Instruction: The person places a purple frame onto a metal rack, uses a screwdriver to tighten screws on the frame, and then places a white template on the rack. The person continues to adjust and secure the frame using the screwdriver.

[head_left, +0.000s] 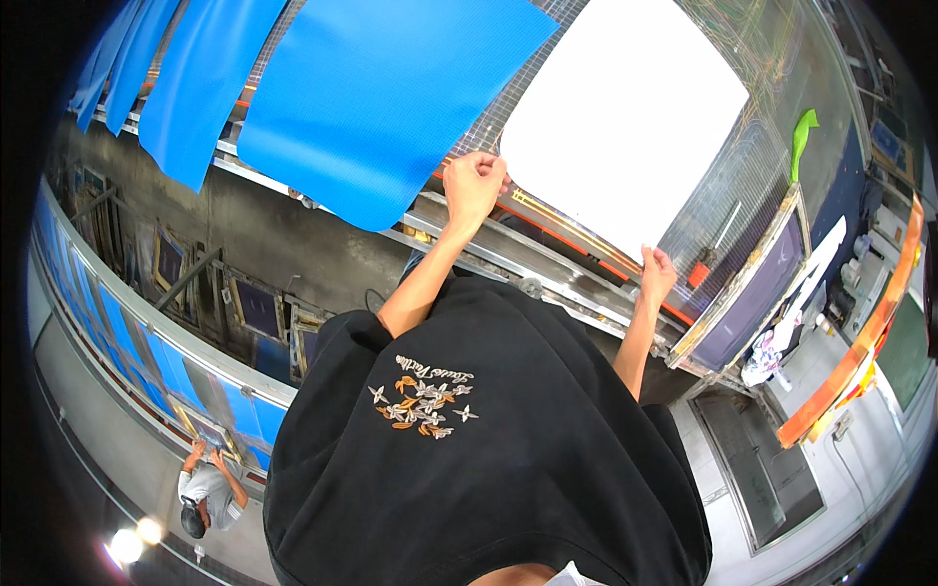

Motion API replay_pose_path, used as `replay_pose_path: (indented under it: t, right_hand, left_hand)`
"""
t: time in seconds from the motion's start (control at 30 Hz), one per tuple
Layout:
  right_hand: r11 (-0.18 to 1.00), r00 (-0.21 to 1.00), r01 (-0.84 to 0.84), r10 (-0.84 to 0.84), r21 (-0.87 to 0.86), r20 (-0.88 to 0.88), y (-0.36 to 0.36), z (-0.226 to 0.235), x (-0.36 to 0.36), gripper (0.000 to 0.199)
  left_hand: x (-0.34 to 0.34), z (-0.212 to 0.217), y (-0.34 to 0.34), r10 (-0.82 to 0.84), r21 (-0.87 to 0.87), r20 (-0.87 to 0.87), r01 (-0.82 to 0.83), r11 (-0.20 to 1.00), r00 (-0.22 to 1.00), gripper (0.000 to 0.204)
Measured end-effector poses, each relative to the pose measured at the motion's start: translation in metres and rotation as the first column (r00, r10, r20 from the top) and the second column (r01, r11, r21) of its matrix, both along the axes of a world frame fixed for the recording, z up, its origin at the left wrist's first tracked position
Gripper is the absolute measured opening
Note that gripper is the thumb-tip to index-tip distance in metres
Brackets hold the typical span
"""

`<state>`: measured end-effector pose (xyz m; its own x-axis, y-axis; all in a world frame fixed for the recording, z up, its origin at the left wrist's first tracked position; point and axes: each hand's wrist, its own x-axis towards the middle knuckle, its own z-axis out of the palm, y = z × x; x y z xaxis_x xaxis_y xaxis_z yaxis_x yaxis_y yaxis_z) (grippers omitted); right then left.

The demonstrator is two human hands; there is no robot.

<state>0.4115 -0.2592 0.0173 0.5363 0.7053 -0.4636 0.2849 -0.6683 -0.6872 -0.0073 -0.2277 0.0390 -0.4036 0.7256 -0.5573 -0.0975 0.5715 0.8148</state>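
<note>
A large white sheet with rounded corners spreads over the dark gridded table surface in front of me. At its near left corner, my left hand is closed, thumb and fingers pinched on the edge. My right hand pinches the near right corner. The forearms reach up from either side of my black top. Left of the white sheet lies a blue sheet of textured material, its near end drooping past the table's metal rail. Exactly how far the fingers overlap the white sheet is hard to see.
More blue sheets hang over the rail further left. A framed screen leans at the table's right end, near a red-handled tool and a green strip. Another person works at a long blue-covered table at lower left.
</note>
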Motion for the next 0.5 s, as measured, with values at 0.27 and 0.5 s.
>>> replay_pose_path:
  t: [0.27, 0.5]
  right_hand:
    - [0.999, 0.999, 0.019, -0.020, -0.030, -0.032, 0.005, 0.002, -0.003, 0.028]
    - [1.000, 1.000, 0.013, -0.014, -0.024, -0.020, 0.005, -0.003, -0.001, 0.027]
  left_hand:
    - [-0.005, -0.011, 0.002, -0.057, -0.014, -0.016, 0.057, 0.998, 0.998, 0.024]
    - [-0.003, -0.014, 0.002, -0.028, 0.002, -0.014, 0.028, 1.000, 1.000, 0.021]
